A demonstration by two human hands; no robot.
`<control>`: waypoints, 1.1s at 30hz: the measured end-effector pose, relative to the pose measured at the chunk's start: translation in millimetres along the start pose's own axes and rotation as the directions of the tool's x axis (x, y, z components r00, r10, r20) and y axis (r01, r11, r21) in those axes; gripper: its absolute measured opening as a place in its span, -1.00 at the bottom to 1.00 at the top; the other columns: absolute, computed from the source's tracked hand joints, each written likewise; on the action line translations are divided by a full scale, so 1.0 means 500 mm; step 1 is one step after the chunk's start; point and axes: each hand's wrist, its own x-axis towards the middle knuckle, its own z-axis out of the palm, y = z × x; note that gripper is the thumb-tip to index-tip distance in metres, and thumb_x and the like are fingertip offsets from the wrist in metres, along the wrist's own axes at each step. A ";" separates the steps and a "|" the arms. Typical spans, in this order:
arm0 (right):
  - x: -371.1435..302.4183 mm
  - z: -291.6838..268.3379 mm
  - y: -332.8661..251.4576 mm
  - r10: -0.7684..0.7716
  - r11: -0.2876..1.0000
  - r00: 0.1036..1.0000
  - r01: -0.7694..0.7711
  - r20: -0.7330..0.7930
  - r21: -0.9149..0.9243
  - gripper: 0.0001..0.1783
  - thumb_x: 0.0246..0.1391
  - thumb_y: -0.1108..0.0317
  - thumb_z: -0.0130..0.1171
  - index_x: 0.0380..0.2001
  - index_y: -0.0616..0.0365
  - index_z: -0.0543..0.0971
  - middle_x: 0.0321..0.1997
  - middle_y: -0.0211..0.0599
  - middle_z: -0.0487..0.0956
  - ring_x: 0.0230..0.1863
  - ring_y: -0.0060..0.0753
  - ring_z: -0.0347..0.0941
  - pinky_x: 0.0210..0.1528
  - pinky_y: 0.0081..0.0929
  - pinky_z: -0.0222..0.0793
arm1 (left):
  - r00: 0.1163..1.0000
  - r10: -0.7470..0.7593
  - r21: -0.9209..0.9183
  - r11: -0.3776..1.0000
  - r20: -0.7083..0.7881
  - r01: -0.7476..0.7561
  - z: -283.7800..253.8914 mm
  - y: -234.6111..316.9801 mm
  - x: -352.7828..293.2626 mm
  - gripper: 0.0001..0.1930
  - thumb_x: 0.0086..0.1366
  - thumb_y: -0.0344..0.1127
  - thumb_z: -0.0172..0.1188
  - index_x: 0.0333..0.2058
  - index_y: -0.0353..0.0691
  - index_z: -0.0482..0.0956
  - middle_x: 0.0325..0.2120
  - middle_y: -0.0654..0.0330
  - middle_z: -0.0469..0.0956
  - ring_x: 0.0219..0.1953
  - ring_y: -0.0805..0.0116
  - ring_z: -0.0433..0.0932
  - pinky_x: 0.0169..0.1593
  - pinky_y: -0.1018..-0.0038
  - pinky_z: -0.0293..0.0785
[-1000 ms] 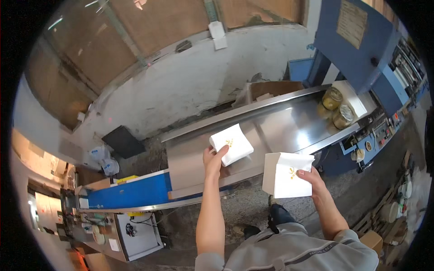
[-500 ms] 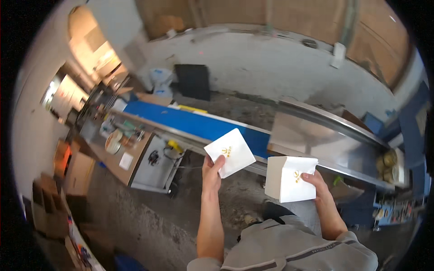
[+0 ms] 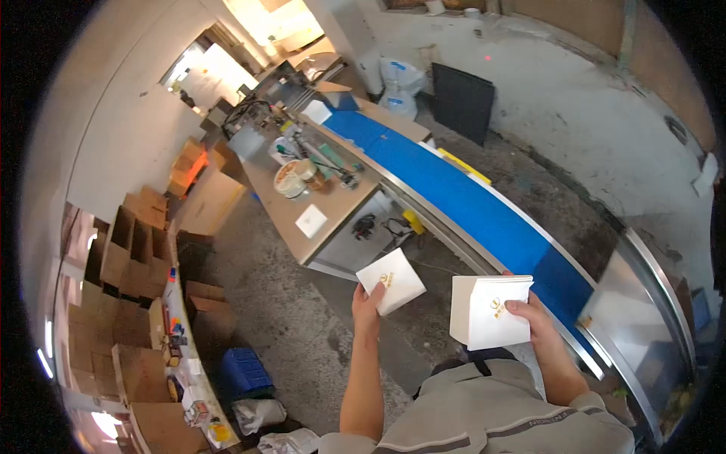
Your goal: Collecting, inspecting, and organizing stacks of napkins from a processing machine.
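Observation:
My left hand (image 3: 366, 312) grips a white paper square (image 3: 401, 281) with gold print, its thumb pressed on the near-left side. To the right, my right hand (image 3: 540, 316) is closed on a thicker stack of similar white paper squares (image 3: 481, 321), with its thumb on the gold mark of the front one. The stack's left side shows many layered edges. Both hands are held up in front of my body, apart from each other. Whether the left square is one piece or several, I cannot tell.
A blue conveyor belt (image 3: 469, 197) runs diagonally past a metal chute (image 3: 643, 303). Beside it, a worktable (image 3: 265, 170) bears a white square (image 3: 311, 220), round tubs (image 3: 290, 180) and tools. Cardboard boxes (image 3: 132, 250) and a blue crate (image 3: 246, 369) stand at the left.
My view has swung left, so the worktable, belt and boxes appear farther right. Both hands keep their hold on the white paper squares.

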 end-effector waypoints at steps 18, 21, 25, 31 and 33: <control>0.444 0.326 0.080 0.052 0.975 0.970 -0.101 -0.236 -0.198 -0.14 -0.07 0.40 0.26 0.32 0.24 0.17 0.17 0.02 0.45 0.14 -0.07 0.47 0.17 -0.17 0.42 | 0.950 -0.073 -0.221 0.975 -0.305 0.004 -0.633 0.188 0.598 -0.50 0.35 -0.39 0.15 0.23 -0.29 0.27 0.08 0.04 0.48 0.09 0.10 0.51 0.09 0.15 0.53; 0.501 0.413 0.122 0.025 0.957 0.976 -0.086 -0.217 -0.277 -0.08 -0.11 0.31 0.30 0.32 0.29 0.15 0.18 0.02 0.44 0.14 -0.09 0.47 0.16 -0.18 0.42 | 0.964 -0.098 -0.288 0.957 -0.248 0.023 -0.700 0.204 0.727 -0.50 0.37 -0.39 0.12 0.24 -0.28 0.25 0.11 0.04 0.46 0.11 0.10 0.49 0.11 0.16 0.51; 0.576 0.527 0.162 0.079 0.948 0.971 -0.143 -0.228 -0.283 -0.15 -0.09 0.27 0.31 0.28 0.28 0.24 0.16 -0.02 0.47 0.16 -0.07 0.46 0.20 -0.20 0.39 | 0.958 -0.208 -0.322 0.937 -0.199 0.136 -0.761 0.159 0.866 -0.49 0.35 -0.38 0.17 0.22 -0.32 0.27 0.09 0.05 0.48 0.09 0.16 0.51 0.12 0.21 0.50; 0.645 0.631 0.186 0.089 0.938 0.962 -0.168 -0.258 -0.303 -0.05 -0.07 0.32 0.29 0.37 0.28 0.08 0.23 0.06 0.40 0.21 -0.08 0.41 0.23 -0.19 0.35 | 0.960 -0.276 -0.256 0.933 -0.050 0.254 -0.717 0.117 0.942 -0.48 0.34 -0.34 0.20 0.22 -0.29 0.27 0.06 0.11 0.51 0.05 0.22 0.54 0.07 0.26 0.51; 0.664 0.636 0.196 0.127 0.932 0.954 -0.208 -0.271 -0.297 -0.05 -0.07 0.32 0.28 0.37 0.27 0.08 0.23 0.06 0.39 0.23 -0.07 0.39 0.23 -0.18 0.35 | 0.961 -0.273 -0.219 0.940 -0.031 0.260 -0.697 0.127 0.956 -0.51 0.33 -0.37 0.20 0.20 -0.31 0.31 0.03 0.11 0.53 0.03 0.22 0.55 0.07 0.28 0.51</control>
